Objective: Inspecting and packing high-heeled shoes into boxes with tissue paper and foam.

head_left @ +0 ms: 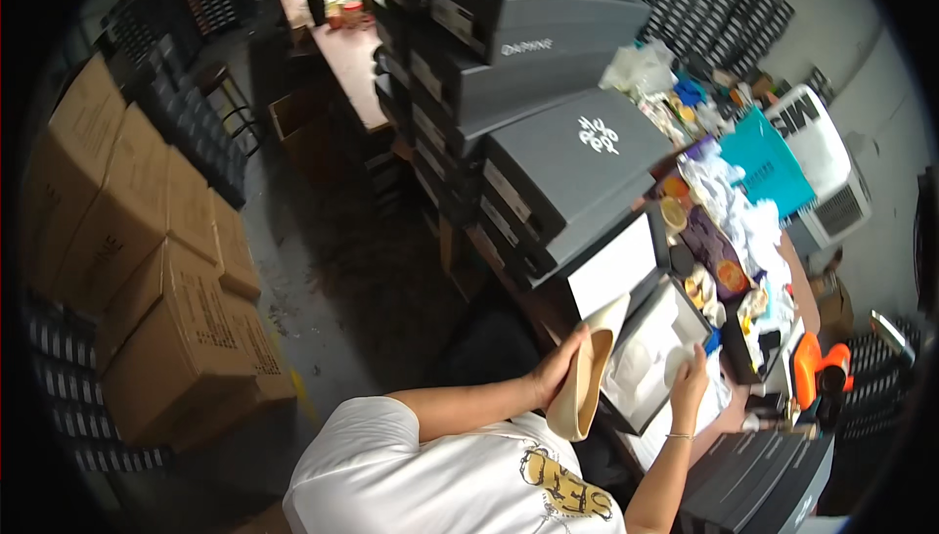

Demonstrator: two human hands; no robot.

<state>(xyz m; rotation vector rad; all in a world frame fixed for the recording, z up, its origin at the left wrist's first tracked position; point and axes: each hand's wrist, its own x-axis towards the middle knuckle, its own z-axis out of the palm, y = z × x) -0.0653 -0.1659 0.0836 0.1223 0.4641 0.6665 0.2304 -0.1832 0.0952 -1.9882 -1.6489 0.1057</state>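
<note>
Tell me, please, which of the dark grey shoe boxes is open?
The box at the right hand: its lid is tipped back, showing a white inside. The grey boxes stacked beyond it look closed.

Brown cartons point(201, 329) stand piled at the left, with a dark stool point(217, 77) beyond them. A pale counter point(350, 69) farther back carries small containers point(350, 14). Toward the right, a turquoise bag point(768, 162) overlaps a white object point(824, 148); an orange tool point(806, 370) sits nearer.
</note>
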